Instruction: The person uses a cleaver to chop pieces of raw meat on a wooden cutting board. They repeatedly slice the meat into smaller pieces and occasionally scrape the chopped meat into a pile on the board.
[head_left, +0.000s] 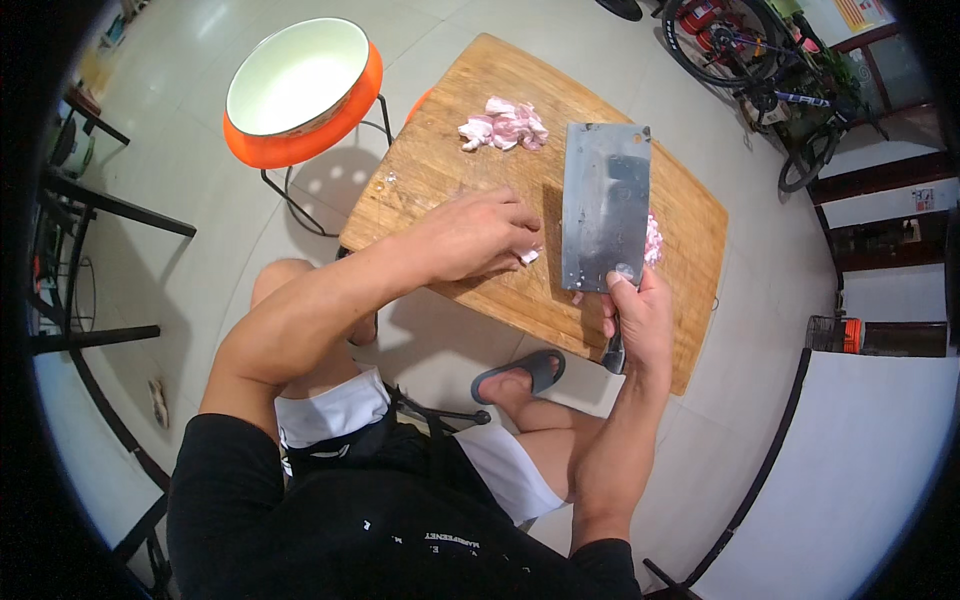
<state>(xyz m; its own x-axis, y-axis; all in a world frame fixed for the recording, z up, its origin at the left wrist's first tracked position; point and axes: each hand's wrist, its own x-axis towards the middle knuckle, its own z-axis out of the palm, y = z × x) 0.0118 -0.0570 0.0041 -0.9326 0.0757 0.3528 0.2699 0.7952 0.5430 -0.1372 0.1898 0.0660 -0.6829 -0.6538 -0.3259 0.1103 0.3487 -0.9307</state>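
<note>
Two hands at work over wooden cutting board (440, 160). Right hand (640, 320) wrapped tight round cleaver (605, 205) handle, broad blade flat-on to camera, above board. Left hand (475, 235) curled, fingertips pinning small pale meat piece (529, 256) just left of blade. Meat likely soft, wet, slippery; best pinned from above, fingers tucked. Cleaver probably heavy, stiff. Cut pink pieces (503, 125) piled at far edge; more (653, 240) beside blade's right. Orange bowl (300, 100) on stool, left.
</note>
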